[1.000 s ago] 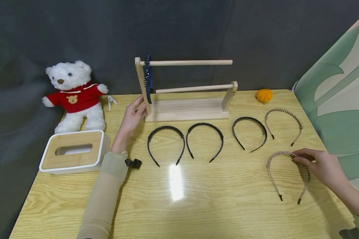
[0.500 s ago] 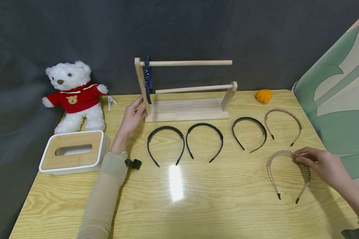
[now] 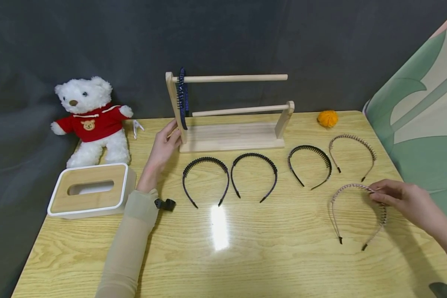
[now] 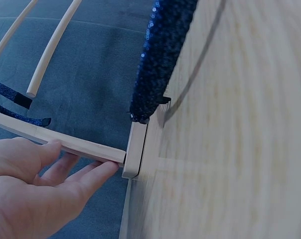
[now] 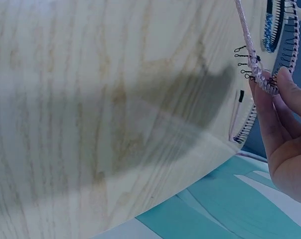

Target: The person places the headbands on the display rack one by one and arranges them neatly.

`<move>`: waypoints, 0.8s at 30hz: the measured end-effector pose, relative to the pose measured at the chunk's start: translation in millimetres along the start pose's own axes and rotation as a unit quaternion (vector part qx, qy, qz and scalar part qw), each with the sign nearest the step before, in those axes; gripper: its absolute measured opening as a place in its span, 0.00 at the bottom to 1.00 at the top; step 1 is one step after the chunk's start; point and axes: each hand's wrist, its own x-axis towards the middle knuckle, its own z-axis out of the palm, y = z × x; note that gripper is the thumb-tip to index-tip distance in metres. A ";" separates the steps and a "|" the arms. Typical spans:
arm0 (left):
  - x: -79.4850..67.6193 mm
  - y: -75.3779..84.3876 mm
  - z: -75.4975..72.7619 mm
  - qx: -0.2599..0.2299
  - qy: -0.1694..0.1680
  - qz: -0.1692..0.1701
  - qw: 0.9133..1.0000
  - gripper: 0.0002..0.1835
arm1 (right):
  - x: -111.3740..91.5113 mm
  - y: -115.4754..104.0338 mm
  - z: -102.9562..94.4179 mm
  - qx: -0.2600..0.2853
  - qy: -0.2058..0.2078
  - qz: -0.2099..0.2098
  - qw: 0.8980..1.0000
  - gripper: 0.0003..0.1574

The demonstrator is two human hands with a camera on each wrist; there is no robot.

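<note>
A wooden two-rod rack (image 3: 231, 138) stands at the back of the table. My left hand (image 3: 163, 145) holds its left upright (image 4: 80, 144), thumb on one side and fingers on the other in the left wrist view. Dark blue glittery headbands (image 3: 181, 99) hang at the left end of the upper rod; how many overlap there I cannot tell. At the right, my right hand (image 3: 407, 203) pinches the top of a pale pink toothed headband (image 5: 262, 82) between thumb and fingers. Its two ends point toward the table's front, and it looks slightly raised.
Two dark headbands (image 3: 206, 159) lie before the rack, and another black one (image 3: 310, 147) is farther right. A pinkish headband (image 3: 352, 137) lies behind my right hand. An orange yarn ball (image 3: 328, 118), teddy bear (image 3: 94, 120), white clip (image 3: 137, 128) and tissue box (image 3: 91, 188) stand around.
The pink headband has risen a little and shifted slightly left and away, its ends swinging left, with my right hand pinching it. My left hand stays at the rack's upright.
</note>
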 end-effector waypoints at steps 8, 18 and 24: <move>-0.6 -0.6 -0.2 -0.001 0.001 -0.002 1.000 0.29 | 0.4 -7.7 -4.3 0.037 -0.026 0.015 0.999 0.08; -0.6 -0.8 -0.8 0.002 0.000 0.001 1.000 0.29 | 3.2 -17.1 -9.9 0.075 -0.032 0.055 0.995 0.11; 0.6 -1.1 -0.7 0.000 0.000 0.003 1.000 0.29 | 6.1 -22.1 -13.9 0.090 -0.017 0.060 0.994 0.10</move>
